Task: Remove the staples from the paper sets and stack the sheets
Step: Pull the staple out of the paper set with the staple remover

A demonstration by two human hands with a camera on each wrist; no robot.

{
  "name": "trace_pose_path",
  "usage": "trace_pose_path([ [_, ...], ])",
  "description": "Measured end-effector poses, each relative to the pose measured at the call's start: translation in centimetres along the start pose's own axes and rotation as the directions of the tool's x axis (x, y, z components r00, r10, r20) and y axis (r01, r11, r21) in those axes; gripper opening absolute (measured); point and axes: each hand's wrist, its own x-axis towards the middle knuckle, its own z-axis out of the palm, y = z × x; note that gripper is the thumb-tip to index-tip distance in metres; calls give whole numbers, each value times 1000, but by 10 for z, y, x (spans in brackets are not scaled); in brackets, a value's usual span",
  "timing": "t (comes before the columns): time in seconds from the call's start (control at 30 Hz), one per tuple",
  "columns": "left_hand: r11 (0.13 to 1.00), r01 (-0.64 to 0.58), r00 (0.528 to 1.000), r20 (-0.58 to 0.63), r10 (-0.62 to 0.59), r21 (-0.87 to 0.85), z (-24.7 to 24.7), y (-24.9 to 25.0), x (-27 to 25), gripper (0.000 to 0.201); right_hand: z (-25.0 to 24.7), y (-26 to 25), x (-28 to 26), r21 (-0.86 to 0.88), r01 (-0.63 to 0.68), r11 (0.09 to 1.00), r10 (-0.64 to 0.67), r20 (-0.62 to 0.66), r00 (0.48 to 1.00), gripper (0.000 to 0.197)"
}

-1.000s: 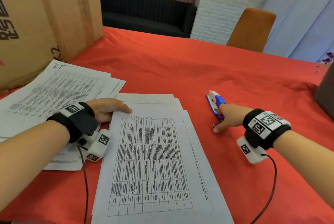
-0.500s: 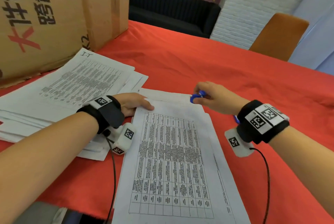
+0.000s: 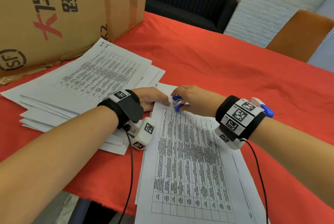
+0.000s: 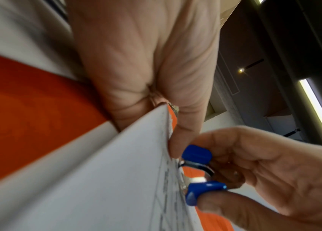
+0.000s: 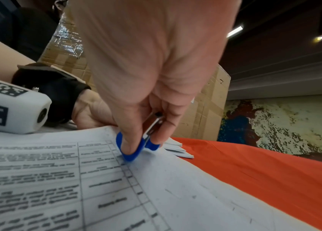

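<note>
A printed paper set [image 3: 189, 160] lies on the red tablecloth [image 3: 216, 64] in front of me. My left hand [image 3: 153, 98] holds its top left corner, with the thumb [image 4: 183, 128] on top of the sheet edge [image 4: 116, 171]. My right hand [image 3: 188, 100] pinches a blue staple remover [image 3: 176, 105] between thumb and finger. The remover's metal claws [image 4: 193, 165] sit at that same corner, right beside my left thumb. Its blue grips [image 5: 130, 150] touch the top sheet [image 5: 77, 179]. The staple itself is hidden.
A spread pile of printed sheets [image 3: 86, 79] lies to the left, in front of a large cardboard box [image 3: 54, 15]. A blue and white stapler [image 3: 265, 108] shows just behind my right wrist. An orange chair [image 3: 303, 35] stands at the table's far right.
My right hand picked up the blue staple remover near the stapler and carried it left to the paper set's top left corner. My left hand stayed on that corner.
</note>
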Motion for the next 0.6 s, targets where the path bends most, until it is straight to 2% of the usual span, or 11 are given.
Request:
trace_pose_path([
  [0.17, 999, 30, 999, -29, -30, -14, 0, 3, 1, 15, -3, -11, 5, -154, 58, 986, -51, 51, 997, 37],
  [0.3, 997, 64, 995, -76, -66, -35, 0, 6, 3, 27, -6, -20, 10, -267, 79, 961, -54, 99, 994, 29],
  [0.43, 993, 99, 989, -102, -106, -71, -1, 7, 2, 24, -7, -21, 14, -319, 99, 943, -62, 125, 990, 29],
  [0.6, 992, 108, 992, -58, -111, -62, 3, 9, -1, 30, -2, -24, 16, -347, 75, 935, -18, 164, 986, 24],
])
